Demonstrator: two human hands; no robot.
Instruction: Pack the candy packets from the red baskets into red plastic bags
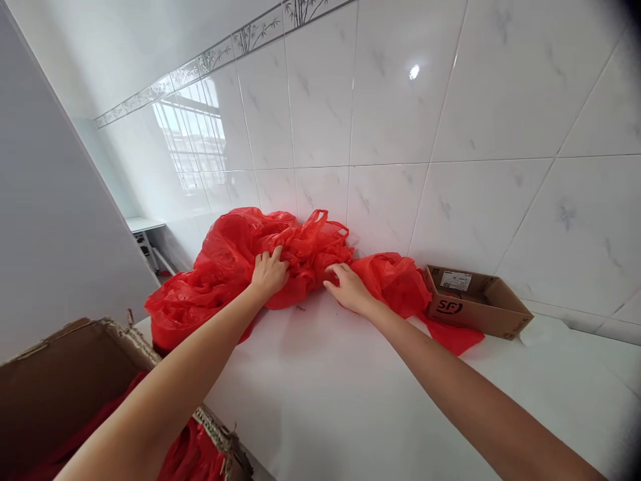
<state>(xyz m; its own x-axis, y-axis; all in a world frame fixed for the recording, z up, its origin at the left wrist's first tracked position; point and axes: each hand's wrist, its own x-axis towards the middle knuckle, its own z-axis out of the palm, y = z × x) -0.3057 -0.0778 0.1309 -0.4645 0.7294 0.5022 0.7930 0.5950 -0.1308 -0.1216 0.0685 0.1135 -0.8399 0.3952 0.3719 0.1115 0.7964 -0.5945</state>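
Observation:
A heap of thin red plastic bags [225,247] lies on the white tabletop against the tiled wall, with loop handles sticking up near its middle. My left hand [270,272] is on the front of this heap, its fingers bent into the crumpled plastic; its thumb is hidden. Just to the right, my right hand [346,288] has its thumb and fingers curved apart, close to the heap's right end, with nothing visible between them. Behind my right wrist, a smaller red plastic bag [393,277] spreads toward a small box.
The small brown cardboard box [475,314] stands open on the white tabletop [320,381] at the right. A large, torn-edged cardboard carton [65,374] at the lower left holds more red plastic [193,454]. Behind everything rises the white tiled wall [390,120]; a grey panel [55,187] borders the left.

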